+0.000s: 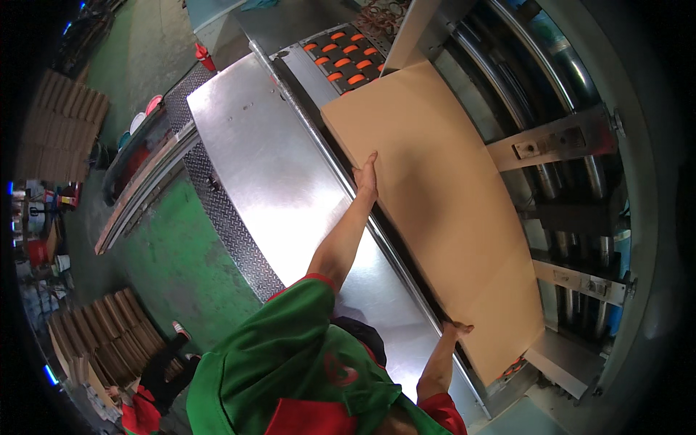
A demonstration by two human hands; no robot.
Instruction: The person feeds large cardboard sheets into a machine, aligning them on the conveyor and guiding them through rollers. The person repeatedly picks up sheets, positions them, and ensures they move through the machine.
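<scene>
A wide, plain brown cardboard sheet or stack of sheets (442,196) lies in the feed bay of a machine, its near edge along a metal rail (319,127). My left hand (367,177) grips that near edge towards the far end, thumb on top. Further down the same edge, my right hand (457,331) holds on with its thumb over the top face. The undersides of both hands' fingers are partly hidden by the cardboard edge. Whether it is one sheet or several, I cannot tell.
A shiny metal table (254,145) runs between me and the rail. Orange rollers (344,54) sit beyond the cardboard. Steel guide plates (554,145) and rollers stand at the right. Stacked cardboard (109,333) and a person in red (141,409) are at lower left.
</scene>
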